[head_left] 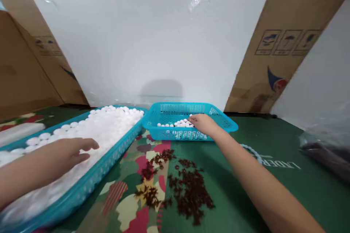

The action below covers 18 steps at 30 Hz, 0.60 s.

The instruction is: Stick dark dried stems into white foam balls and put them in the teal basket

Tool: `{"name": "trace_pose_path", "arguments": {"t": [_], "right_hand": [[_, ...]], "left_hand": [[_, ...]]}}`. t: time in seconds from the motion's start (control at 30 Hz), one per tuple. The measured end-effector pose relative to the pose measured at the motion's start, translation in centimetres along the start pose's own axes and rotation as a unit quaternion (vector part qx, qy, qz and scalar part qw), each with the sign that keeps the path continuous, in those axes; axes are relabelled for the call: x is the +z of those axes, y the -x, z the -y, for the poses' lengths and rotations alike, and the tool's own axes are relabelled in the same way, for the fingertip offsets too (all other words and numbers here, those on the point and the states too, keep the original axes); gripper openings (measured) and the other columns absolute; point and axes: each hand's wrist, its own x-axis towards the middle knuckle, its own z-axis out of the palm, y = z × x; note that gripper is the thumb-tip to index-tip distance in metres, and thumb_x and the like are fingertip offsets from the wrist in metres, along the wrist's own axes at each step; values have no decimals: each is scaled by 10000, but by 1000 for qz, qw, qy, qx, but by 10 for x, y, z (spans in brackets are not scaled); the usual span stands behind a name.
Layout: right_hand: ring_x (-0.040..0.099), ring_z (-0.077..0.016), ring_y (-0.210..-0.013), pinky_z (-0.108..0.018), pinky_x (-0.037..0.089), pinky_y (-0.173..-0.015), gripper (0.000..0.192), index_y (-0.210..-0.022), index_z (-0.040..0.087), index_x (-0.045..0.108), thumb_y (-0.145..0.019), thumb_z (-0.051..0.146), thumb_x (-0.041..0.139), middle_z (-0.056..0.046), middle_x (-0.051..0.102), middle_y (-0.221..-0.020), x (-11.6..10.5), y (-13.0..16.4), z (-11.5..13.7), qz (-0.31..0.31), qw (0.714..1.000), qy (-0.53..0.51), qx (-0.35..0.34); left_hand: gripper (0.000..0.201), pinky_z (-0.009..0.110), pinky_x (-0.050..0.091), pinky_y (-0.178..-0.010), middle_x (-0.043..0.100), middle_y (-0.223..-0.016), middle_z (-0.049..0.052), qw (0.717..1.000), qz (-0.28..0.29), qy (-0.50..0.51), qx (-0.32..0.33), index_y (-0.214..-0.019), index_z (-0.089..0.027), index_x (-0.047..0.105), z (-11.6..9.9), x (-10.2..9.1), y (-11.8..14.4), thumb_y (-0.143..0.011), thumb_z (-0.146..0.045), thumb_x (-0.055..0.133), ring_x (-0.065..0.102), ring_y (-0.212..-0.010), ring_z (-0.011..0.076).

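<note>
many dark-red bits [193, 189] before far basket [153, 131], white board [164, 43] behind, left grip [68, 151] parted, right grip [203, 123] unclear

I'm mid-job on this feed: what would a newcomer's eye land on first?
Probably the mass of white balls filling the long blue tray at left, with the left hand over them. Next, the dark red pieces scattered at lower centre, then the big white board standing behind the blue basket.

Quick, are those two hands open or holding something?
Left hand: open, over white balls.
Right hand: at the smaller blue basket; whether it's gripping anything cannot be told.
</note>
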Motion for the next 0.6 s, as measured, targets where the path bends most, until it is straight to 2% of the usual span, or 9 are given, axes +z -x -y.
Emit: {"name": "trace_pose_path", "arguments": {"t": [0.07,0.17,0.23,0.3,0.4,0.5,0.6], "right_hand": [[461,-163,-840,-359,384,-710,173,-922,120,458,-809,193,348,-64,467,-947,-9,7,10,-35,999,-2,-24],[399,-179,-936,-375,332,-777,184,-961,134,447,-797,165,369,-63,427,-1020,-15,21,29,-14,991,-13,-131],[427,-151,-895,-297,358,-759,177,-912,167,498,-737,179,477,-24,464,-975,-13,31,45,65,966,-25,-247],[471,-136,-805,-234,398,-681,224,-866,182,534,-649,216,579,-14,498,-904,-7,39,58,145,935,-21,-324],[479,-153,-757,-272,414,-620,215,-858,127,521,-664,210,562,-55,483,-890,5,44,67,186,921,6,-342],[477,-138,-737,-291,414,-611,90,-778,102,511,-731,171,478,-45,482,-859,11,43,67,188,922,26,-337],[480,-128,-717,-286,411,-611,81,-728,101,508,-740,170,467,-28,496,-799,10,42,64,179,924,28,-336]], "left_hand": [[304,313,321,-563,592,-643,112,1000,1,-4,-6,-609,-137,568,2,4,4,-519,-288,320,505,-579,245],[239,262,308,-499,568,-526,44,1000,-6,-21,-7,-548,-164,555,4,10,7,-519,-241,331,489,-505,206],[197,231,281,-462,539,-473,5,999,-17,-39,-4,-527,-169,544,4,13,7,-511,-195,349,462,-451,171],[150,214,257,-445,507,-447,-23,998,-35,-59,1,-521,-157,531,4,17,8,-519,-157,381,428,-419,134],[80,203,238,-433,449,-437,-52,995,-71,-73,10,-521,-129,504,3,21,10,-572,-122,442,373,-397,86],[120,204,241,-429,405,-433,-62,990,-119,-65,22,-526,-117,484,2,24,12,-631,-176,479,345,-394,71],[178,206,264,-428,396,-444,-61,985,-163,-49,29,-540,-113,478,2,22,11,-667,-237,465,343,-393,66]]}}
